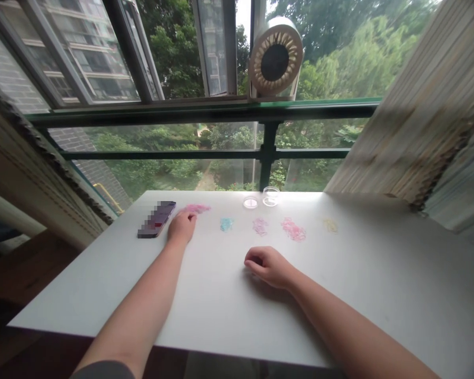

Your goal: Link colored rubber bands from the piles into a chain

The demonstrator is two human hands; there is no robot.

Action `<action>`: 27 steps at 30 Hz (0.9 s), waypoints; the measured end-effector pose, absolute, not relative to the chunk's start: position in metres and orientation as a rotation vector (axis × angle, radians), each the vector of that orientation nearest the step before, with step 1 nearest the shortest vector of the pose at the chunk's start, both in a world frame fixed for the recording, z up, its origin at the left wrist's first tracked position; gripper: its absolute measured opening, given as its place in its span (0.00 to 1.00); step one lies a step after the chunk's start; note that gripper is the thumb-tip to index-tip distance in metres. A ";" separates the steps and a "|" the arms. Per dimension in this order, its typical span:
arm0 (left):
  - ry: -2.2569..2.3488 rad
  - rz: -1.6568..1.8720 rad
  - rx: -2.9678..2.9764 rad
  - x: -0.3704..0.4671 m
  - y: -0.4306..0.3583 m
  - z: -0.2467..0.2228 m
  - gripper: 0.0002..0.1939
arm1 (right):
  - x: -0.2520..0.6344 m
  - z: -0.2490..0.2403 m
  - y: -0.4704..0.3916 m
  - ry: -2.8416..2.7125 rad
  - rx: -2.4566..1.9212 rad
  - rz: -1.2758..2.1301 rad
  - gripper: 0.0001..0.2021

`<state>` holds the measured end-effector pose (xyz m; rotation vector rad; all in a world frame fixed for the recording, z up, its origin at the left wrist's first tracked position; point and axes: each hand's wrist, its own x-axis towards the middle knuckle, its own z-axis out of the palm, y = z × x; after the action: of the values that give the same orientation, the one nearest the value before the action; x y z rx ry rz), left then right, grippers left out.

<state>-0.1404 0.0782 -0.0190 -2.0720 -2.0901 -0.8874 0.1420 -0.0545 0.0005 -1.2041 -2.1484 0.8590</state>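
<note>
My left hand (pixel 181 227) is at the near edge of a magenta-pink pile of small bands (pixel 197 208), beside the phone. Its fingers are curled down, and whatever they hold is hidden. My right hand (pixel 270 266) rests on the white table, fingers curled toward the thumb around a dark hollow, with nothing showing in it. Beyond it lie more small piles that look like thin rubber bands: blue (pixel 226 225), pale purple (pixel 259 227), pinkish red (pixel 293 229) and pale yellow (pixel 331 226).
A phone (pixel 157 219) lies at the table's left edge. Two clear round containers, one low (pixel 250 202) and one taller (pixel 270 197), stand at the back of the white table (pixel 217 300). Behind are a railing (pixel 205 111), a round fan (pixel 275 59) and curtains (pixel 403 121).
</note>
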 end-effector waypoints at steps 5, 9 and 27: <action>-2.084 -0.979 -2.048 -0.143 0.078 -0.021 0.11 | 0.143 0.001 -0.055 -2.154 -1.204 0.844 0.06; -2.102 -1.100 -2.015 -0.145 0.076 -0.020 0.11 | 0.144 0.001 -0.055 -2.161 -1.196 0.851 0.07; -1.630 -1.672 -2.689 -0.043 0.016 0.009 0.11 | 0.151 -0.006 -0.048 -1.841 -1.132 0.949 0.15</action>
<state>-0.0428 0.0158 0.0086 -2.6890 -1.6297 -1.6720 0.1509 -0.0483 -0.0061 -1.1317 -1.8413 0.9489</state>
